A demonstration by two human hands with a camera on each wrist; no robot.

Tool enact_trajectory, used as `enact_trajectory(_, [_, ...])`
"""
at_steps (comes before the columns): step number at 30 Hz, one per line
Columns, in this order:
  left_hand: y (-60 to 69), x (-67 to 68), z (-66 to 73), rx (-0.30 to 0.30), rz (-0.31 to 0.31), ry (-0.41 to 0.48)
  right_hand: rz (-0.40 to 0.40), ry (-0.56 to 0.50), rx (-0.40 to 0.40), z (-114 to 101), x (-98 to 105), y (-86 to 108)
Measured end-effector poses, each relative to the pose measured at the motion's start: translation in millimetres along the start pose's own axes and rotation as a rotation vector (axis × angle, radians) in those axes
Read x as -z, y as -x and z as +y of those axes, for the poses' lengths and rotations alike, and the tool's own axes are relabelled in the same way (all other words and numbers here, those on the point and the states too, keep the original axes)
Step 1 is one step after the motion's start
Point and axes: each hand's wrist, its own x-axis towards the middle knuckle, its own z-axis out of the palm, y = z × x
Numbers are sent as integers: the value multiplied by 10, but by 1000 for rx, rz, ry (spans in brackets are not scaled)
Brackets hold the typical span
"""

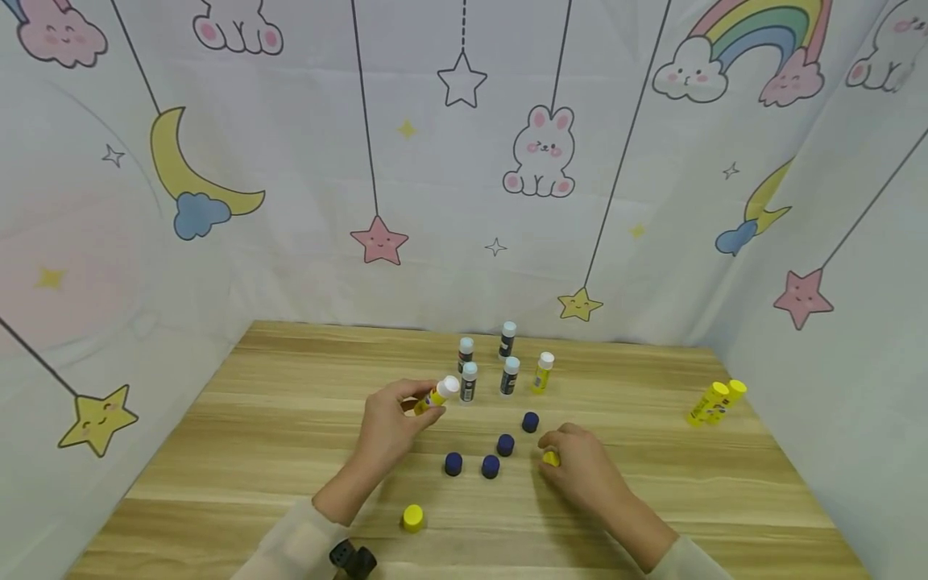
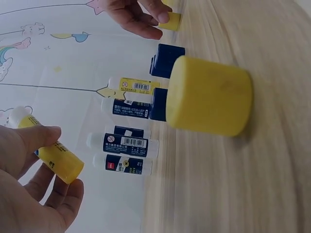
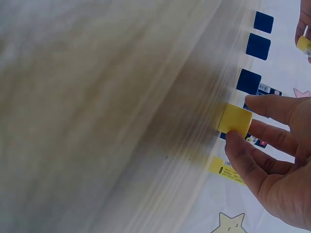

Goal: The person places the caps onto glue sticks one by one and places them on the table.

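My left hand (image 1: pixel 387 423) holds a yellow glue stick (image 1: pixel 432 397) above the table, its white top uncapped and tilted up to the right. In the left wrist view that glue stick (image 2: pixel 58 158) sits between thumb and fingers. On the right, my right hand (image 1: pixel 583 463) has thumb and fingertips around a yellow cap (image 3: pixel 235 120) at table level; whether the cap touches the wood I cannot tell. Several loose dark blue caps (image 1: pixel 505 445) lie between the hands. Another yellow cap (image 1: pixel 413 518) stands near the left forearm, large in the left wrist view.
Several uncapped dark blue glue sticks (image 1: pixel 510 376) stand upright beyond the hands, beside an uncapped yellow one (image 1: pixel 543 373). Two capped yellow glue sticks (image 1: pixel 706 404) stand near the wooden table's (image 1: pixel 290 362) right edge. A patterned curtain (image 1: pixel 304 266) hangs behind.
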Motion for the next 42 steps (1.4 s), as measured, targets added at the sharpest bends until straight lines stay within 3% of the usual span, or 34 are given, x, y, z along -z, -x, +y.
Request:
enact_trajectory(15, [45,-10,-10,-25,-7,0,-41,-4,14,-12,18,-2])
enact_trajectory(31, [80,-42,2,-55,-17,-41,-32,-53,-30,-130,105,-59])
enact_trajectory(42, [116,-62,1,-45,-37,-100,-9,-88,-8,-278,96,-111])
